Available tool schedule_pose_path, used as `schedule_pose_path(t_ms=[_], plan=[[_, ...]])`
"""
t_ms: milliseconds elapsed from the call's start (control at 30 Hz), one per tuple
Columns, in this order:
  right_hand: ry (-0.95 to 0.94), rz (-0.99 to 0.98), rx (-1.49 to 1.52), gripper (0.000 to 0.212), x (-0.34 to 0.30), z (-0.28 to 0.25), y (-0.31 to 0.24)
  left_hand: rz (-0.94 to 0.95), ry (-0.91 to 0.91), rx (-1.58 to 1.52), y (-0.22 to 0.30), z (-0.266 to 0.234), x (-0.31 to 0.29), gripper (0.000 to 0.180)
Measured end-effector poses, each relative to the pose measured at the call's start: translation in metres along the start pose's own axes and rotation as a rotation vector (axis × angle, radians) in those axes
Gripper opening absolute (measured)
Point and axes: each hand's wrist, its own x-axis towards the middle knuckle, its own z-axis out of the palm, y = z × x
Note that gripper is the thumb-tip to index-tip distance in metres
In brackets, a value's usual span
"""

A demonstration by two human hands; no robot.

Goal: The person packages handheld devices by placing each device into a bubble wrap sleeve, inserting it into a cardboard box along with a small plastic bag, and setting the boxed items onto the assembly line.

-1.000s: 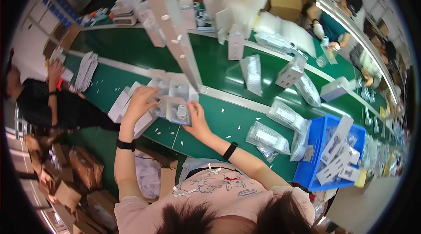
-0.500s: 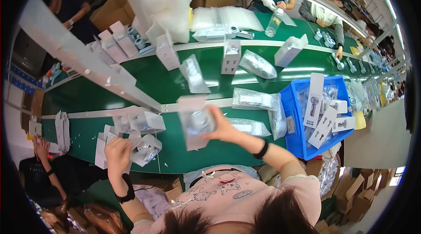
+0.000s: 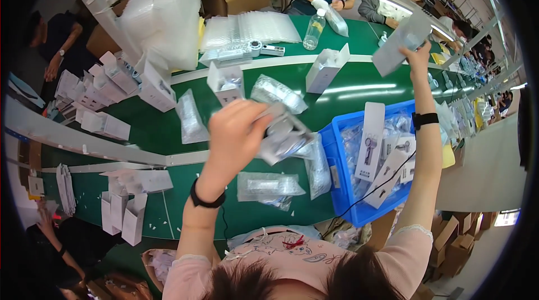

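Note:
My left hand point(image 3: 238, 131) is raised over the middle of the bench, its fingers closed on a small white box point(image 3: 283, 138). That box is tilted and somewhat blurred, with a clear-bagged item showing in it. Out at the far right, my right hand point(image 3: 418, 58) grips another white box point(image 3: 401, 46), held slanted above the conveyor. Under my left hand's box lie bubble-wrap pouches point(image 3: 269, 186) on the green table. A blue bin point(image 3: 343, 210) stands below my right forearm, holding clear-bagged items and printed white cartons point(image 3: 370, 141).
Open white boxes point(image 3: 135, 216) stand at the left of the bench. More cartons point(image 3: 156, 89) and pouches point(image 3: 192, 117) are on the green conveyor point(image 3: 359, 89). A metal rail point(image 3: 112, 151) crosses the left side. Beyond, a clear bottle point(image 3: 314, 29) stands near co-workers.
My right hand has swung from mid-table to the far right with a box. My left hand has left the boxes at the left and now holds one over mid-bench. The view has shifted.

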Motion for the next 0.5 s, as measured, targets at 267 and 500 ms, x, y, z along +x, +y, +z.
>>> schedule_pose_path(t_ms=[267, 500], plan=[[-0.298, 0.4, -0.473, 0.07, 0.026, 0.055, 0.099, 0.077, -0.123, 0.102, -0.043, 0.169, 0.052, 0.004], [-0.218, 0.522, -0.322, 0.074, 0.033, 0.074, 0.206, -0.144, -0.198, 0.172, -0.078, 0.259, 0.048, 0.005]])
